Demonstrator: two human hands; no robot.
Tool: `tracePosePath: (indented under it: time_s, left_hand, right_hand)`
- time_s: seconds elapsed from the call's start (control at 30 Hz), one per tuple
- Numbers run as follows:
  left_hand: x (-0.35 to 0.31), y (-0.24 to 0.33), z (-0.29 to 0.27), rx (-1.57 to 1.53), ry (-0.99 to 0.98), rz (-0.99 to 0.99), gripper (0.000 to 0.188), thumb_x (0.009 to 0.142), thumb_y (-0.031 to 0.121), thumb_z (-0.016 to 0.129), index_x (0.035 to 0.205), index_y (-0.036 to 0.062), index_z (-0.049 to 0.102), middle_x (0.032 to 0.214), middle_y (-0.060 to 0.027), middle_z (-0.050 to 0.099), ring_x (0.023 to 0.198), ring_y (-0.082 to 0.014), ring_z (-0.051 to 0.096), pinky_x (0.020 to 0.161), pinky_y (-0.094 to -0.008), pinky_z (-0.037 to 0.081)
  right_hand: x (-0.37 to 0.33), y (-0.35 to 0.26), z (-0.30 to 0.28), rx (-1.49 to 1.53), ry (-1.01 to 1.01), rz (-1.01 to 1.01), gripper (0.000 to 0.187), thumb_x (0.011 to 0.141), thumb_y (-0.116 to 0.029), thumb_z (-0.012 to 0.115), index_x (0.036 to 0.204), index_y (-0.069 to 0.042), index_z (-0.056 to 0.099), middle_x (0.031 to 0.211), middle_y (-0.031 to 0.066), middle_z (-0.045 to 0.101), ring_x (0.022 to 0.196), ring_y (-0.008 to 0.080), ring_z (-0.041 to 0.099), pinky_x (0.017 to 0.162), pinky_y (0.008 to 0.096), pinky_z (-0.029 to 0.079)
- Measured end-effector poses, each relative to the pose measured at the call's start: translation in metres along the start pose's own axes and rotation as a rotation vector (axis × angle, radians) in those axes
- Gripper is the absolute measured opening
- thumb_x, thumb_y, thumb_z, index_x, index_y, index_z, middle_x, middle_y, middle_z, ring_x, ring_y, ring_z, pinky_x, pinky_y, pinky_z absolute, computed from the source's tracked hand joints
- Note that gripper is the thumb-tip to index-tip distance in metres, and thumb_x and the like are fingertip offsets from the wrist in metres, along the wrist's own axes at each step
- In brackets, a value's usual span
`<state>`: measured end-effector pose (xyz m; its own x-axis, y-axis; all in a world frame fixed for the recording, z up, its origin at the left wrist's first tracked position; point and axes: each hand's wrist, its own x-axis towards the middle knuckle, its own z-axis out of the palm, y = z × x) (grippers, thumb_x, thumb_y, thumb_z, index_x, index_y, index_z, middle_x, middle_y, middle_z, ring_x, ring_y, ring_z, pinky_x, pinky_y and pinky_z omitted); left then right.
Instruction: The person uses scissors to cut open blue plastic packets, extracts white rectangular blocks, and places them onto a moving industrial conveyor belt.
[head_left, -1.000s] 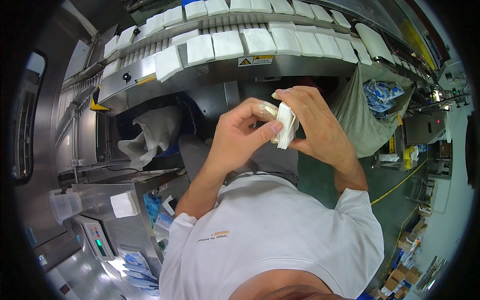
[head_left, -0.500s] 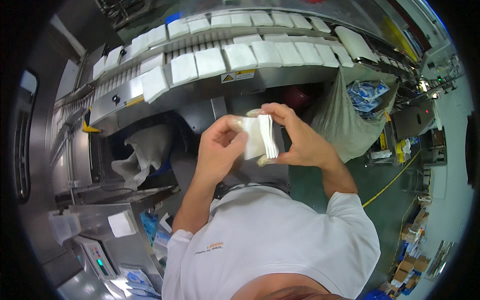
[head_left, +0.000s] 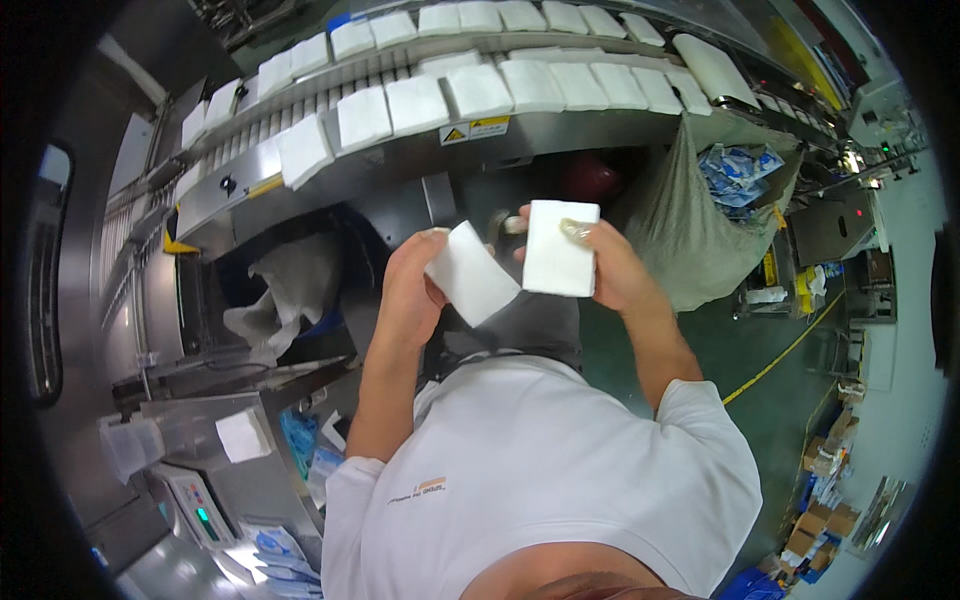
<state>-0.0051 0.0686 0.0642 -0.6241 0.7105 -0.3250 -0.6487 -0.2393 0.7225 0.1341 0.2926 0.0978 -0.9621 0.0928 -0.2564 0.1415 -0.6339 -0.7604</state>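
Drawn apart since half a second ago, my left hand point(head_left: 408, 290) now pinches a tilted white piece point(head_left: 472, 275) and my right hand point(head_left: 622, 270) grips a white stack point(head_left: 556, 258) just beside it, both on my side of the conveyor point(head_left: 570, 130), leaving two separate portions.

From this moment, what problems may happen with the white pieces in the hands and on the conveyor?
The left hand holds a tilted white piece near its upper left edge, so its free end might bend or crease. The right hand holds a white pad above the legs and floor; a loosened grip could drop it. One slanted stack juts over the conveyor's metal edge; a bump might knock it off.
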Motion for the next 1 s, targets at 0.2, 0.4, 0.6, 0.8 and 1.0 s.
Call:
tracePosePath:
  time_s: [0.2, 0.4, 0.6, 0.8, 1.0]
  left_hand:
    - [-0.021, -0.011, -0.009, -0.021, -0.050, -0.057, 0.034, 0.100, 0.020, 0.064, 0.123, -0.0044, 0.059, 0.125, -0.0249, 0.068, 0.111, -0.0289, 0.071, 0.095, -0.0390, 0.059]
    - [-0.030, -0.023, -0.007, 0.228, 0.050, 0.188, 0.036, 0.092, -0.001, 0.071, 0.126, -0.0001, 0.058, 0.117, -0.0103, 0.070, 0.104, -0.0167, 0.069, 0.090, -0.0298, 0.057]
    - [-0.038, -0.006, 0.024, 0.204, -0.125, 0.164, 0.032, 0.101, 0.009, 0.066, 0.131, -0.0001, 0.060, 0.118, -0.0061, 0.069, 0.107, -0.0117, 0.065, 0.094, -0.0284, 0.054]
    - [-0.049, 0.002, 0.030, -0.010, -0.247, 0.211, 0.042, 0.111, 0.027, 0.050, 0.142, -0.0005, 0.053, 0.127, -0.0081, 0.063, 0.114, -0.0118, 0.061, 0.097, -0.0288, 0.052]
    - [-0.055, 0.001, 0.025, 0.057, -0.309, 0.285, 0.048, 0.110, 0.029, 0.052, 0.146, -0.0035, 0.049, 0.141, -0.0138, 0.059, 0.128, -0.0194, 0.058, 0.108, -0.0350, 0.048]
  right_hand:
    - [-0.016, 0.003, -0.015, -0.166, 0.032, 0.049, 0.068, 0.086, -0.010, 0.058, 0.151, 0.006, 0.043, 0.147, 0.0145, 0.056, 0.124, 0.0211, 0.063, 0.103, 0.0387, 0.054]
    - [-0.031, -0.026, 0.008, -0.499, -0.092, 0.069, 0.065, 0.083, 0.006, 0.059, 0.146, -0.003, 0.044, 0.130, 0.0075, 0.060, 0.121, 0.0165, 0.059, 0.105, 0.0350, 0.049]
    - [-0.024, -0.015, 0.044, -0.528, -0.280, 0.083, 0.047, 0.091, 0.002, 0.067, 0.136, 0.000, 0.054, 0.123, 0.0055, 0.061, 0.116, 0.0130, 0.058, 0.100, 0.0320, 0.049]
    - [-0.021, -0.009, 0.063, -0.688, -0.125, -0.141, 0.038, 0.094, 0.006, 0.064, 0.131, 0.003, 0.057, 0.120, 0.0091, 0.066, 0.111, 0.0147, 0.063, 0.097, 0.0317, 0.052]
    - [-0.028, 0.003, 0.057, -0.610, -0.028, -0.247, 0.035, 0.093, 0.007, 0.065, 0.126, 0.004, 0.052, 0.120, 0.0148, 0.067, 0.114, 0.0168, 0.065, 0.098, 0.0324, 0.054]
